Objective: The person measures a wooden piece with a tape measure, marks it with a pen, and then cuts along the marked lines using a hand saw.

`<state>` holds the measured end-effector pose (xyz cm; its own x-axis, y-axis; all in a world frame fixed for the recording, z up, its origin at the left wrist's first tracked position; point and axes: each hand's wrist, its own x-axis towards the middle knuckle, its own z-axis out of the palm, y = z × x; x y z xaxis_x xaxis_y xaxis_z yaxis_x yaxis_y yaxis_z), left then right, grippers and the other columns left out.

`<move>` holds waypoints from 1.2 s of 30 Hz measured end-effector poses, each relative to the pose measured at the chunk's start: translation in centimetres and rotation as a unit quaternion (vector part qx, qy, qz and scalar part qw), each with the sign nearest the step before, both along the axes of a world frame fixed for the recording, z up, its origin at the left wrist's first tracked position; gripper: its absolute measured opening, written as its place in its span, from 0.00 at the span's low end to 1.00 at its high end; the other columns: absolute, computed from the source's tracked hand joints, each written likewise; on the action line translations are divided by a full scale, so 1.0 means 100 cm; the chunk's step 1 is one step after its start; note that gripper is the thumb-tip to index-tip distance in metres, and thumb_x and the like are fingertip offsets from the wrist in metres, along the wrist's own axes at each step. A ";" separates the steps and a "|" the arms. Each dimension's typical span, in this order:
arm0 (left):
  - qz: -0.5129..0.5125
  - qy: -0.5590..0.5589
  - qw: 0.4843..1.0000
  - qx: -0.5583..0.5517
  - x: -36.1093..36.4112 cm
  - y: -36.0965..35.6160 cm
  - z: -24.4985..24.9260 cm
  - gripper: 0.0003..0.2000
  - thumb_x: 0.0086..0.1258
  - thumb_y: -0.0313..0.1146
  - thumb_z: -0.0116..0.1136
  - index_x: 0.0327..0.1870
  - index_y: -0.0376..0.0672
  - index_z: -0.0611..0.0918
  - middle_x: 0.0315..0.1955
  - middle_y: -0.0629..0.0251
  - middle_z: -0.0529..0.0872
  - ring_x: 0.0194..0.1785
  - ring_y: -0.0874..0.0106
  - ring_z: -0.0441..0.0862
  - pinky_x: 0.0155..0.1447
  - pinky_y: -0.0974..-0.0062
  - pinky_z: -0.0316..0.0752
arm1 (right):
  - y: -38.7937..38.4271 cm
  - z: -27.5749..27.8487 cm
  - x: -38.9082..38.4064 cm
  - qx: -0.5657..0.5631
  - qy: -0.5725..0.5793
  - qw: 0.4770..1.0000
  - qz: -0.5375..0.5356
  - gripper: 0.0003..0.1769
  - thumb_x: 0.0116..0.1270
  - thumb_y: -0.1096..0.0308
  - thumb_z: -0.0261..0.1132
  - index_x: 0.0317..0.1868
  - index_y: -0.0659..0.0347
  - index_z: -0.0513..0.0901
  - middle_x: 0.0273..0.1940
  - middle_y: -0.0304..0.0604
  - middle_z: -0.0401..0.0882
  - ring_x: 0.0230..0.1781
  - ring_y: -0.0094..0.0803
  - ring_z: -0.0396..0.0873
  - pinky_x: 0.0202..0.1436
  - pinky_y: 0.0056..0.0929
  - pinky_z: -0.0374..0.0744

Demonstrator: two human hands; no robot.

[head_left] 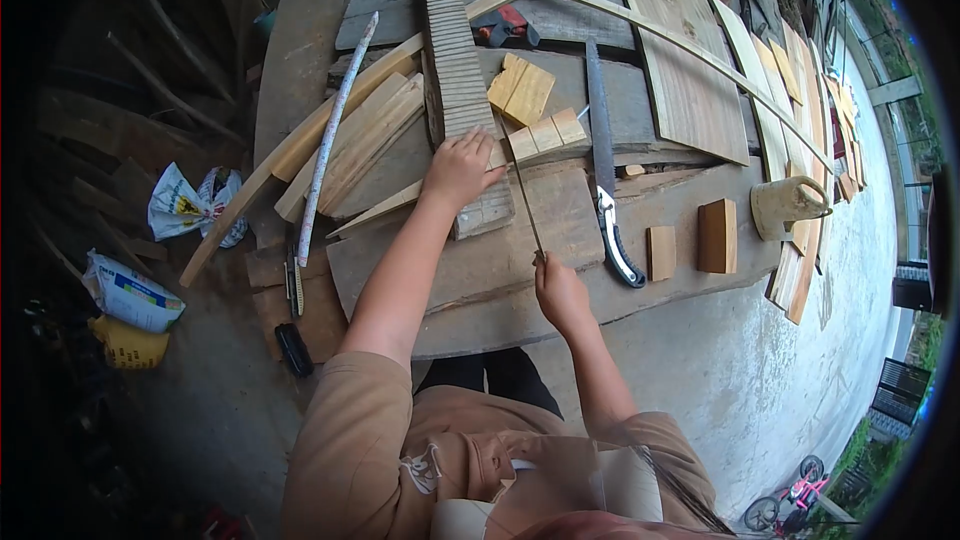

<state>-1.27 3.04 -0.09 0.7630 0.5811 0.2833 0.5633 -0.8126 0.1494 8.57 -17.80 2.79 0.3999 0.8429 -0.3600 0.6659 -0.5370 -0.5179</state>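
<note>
My left hand [462,170] presses a pale wooden strip [548,135] down across a long ridged wooden block [455,45], fingers closed over it. The strip has pencil-like lines across its right end. My right hand [562,292] grips the handle end of a handsaw [526,198], seen almost edge-on. Its thin blade reaches up to the strip, just right of my left hand; the handle is mostly hidden in my fist. A folding saw [602,150] with a black-and-white handle lies to the right. Behind the strip sits a small yellowish wood piece [522,90].
Two small wooden blocks [717,236] and a mug-like container [788,208] stand on the right of the worktable [450,310]. A red-and-black tool [507,27] lies behind. Long curved strips [640,18] cross the back. A speckled stick [338,135] lies left.
</note>
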 end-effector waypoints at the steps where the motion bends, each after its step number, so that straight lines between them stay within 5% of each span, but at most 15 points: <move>1: 0.003 0.002 1.000 0.002 0.000 0.001 -0.001 0.25 0.55 0.47 0.58 0.46 0.34 0.74 0.46 0.55 0.78 0.54 0.67 0.74 0.56 0.70 0.66 | 0.009 -0.003 0.005 0.002 0.002 1.000 0.003 0.14 0.65 0.61 0.46 0.33 0.63 0.71 0.23 0.59 0.76 0.27 0.56 0.75 0.31 0.50 0.73; 10: 0.000 0.009 1.000 0.030 0.002 0.000 -0.001 0.26 0.55 0.46 0.58 0.47 0.33 0.73 0.45 0.54 0.78 0.53 0.66 0.74 0.55 0.70 0.67 | 0.112 -0.005 0.022 0.050 0.006 0.999 0.019 0.15 0.65 0.62 0.44 0.34 0.64 0.72 0.31 0.60 0.77 0.34 0.56 0.76 0.38 0.49 0.73; 21: 0.008 0.026 1.000 0.011 0.000 -0.002 0.000 0.25 0.56 0.47 0.56 0.47 0.34 0.74 0.47 0.56 0.77 0.55 0.68 0.72 0.57 0.69 0.65 | -0.008 -0.001 0.015 -0.034 0.004 0.999 0.006 0.15 0.66 0.59 0.45 0.36 0.63 0.72 0.26 0.59 0.77 0.30 0.56 0.76 0.34 0.49 0.74; 36: 0.007 0.019 1.000 -0.004 0.001 -0.002 0.001 0.25 0.57 0.47 0.56 0.48 0.34 0.73 0.48 0.54 0.77 0.55 0.66 0.72 0.57 0.69 0.64 | 0.114 0.001 0.020 0.026 0.016 0.999 0.013 0.16 0.66 0.61 0.43 0.37 0.63 0.74 0.36 0.58 0.77 0.39 0.52 0.76 0.43 0.46 0.73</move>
<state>-1.21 2.86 0.00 0.7655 0.5936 0.2485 0.5796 -0.8037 0.1343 10.60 -6.43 2.87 0.3669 0.8703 -0.3284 0.6617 -0.4924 -0.5654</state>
